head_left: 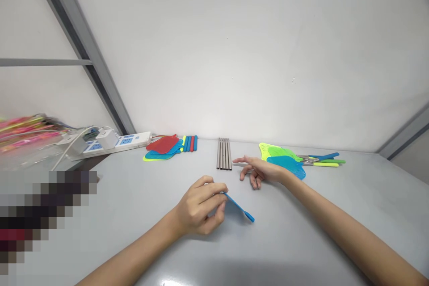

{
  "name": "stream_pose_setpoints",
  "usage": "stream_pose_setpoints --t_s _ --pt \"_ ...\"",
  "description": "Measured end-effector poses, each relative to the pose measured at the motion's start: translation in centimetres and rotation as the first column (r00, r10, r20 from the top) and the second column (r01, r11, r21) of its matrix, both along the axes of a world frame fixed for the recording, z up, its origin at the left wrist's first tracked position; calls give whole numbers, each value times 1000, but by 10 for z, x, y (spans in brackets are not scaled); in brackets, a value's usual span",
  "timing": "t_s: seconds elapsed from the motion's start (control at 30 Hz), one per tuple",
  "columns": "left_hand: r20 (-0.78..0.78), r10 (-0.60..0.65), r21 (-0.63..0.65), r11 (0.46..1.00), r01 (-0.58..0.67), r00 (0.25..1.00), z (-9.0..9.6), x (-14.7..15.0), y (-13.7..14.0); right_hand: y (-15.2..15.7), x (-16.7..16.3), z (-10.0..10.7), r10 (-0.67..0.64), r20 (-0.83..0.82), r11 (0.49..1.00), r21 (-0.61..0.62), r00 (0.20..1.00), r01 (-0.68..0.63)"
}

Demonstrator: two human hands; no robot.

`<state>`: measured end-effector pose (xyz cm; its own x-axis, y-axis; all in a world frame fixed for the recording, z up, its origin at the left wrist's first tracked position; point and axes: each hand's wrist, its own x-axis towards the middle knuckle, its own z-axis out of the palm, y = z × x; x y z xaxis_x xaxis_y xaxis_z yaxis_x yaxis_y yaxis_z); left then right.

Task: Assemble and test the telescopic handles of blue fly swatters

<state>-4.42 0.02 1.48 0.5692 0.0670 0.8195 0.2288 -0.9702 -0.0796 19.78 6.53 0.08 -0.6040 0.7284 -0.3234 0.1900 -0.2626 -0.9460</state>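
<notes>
My left hand [203, 205] is closed on a blue fly swatter head [238, 205], seen nearly edge-on, its narrow neck pointing down to the right. My fingers hide part of it. My right hand [259, 170] is open and empty, index finger stretched toward a row of metal tubes [224, 154] lying side by side; whether it touches them I cannot tell. Beyond that hand lie several fly swatters [286, 165] with metal shafts and coloured handles. At the back left, loose swatter heads [164, 147] in red, blue and yellow-green are stacked beside a row of handle grips [190, 143].
A white power strip [125, 140] with plugged-in chargers and cables runs along the left edge. Past it is a blurred pile of colourful items in clear plastic [30, 138]. A white wall [234, 53] closes off the grey table [284, 241] at the back. The lower left is pixelated.
</notes>
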Motion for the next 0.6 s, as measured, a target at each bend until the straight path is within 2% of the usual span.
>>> stream_pose_setpoints --t_s 0.1,0.23,0.37,0.5,0.6 --pt "-13 9 -19 1000 -10 1000 -1 -1 1 7 -7 -7 -18 78 998 69 997 13" --pt "-11 0 -43 999 0 1000 -2 -2 1 9 -11 -12 -24 55 994 112 998 18" --pt "-5 0 -50 999 0 1000 -2 -1 2 8 -11 -9 2 58 990 138 998 -10" --pt "-1 14 -48 999 -14 1000 -1 -1 1 10 -12 -4 55 158 979 185 986 -85" --pt "0 34 -35 999 -34 999 -1 -1 0 11 -15 -3 47 187 980 182 981 -81"
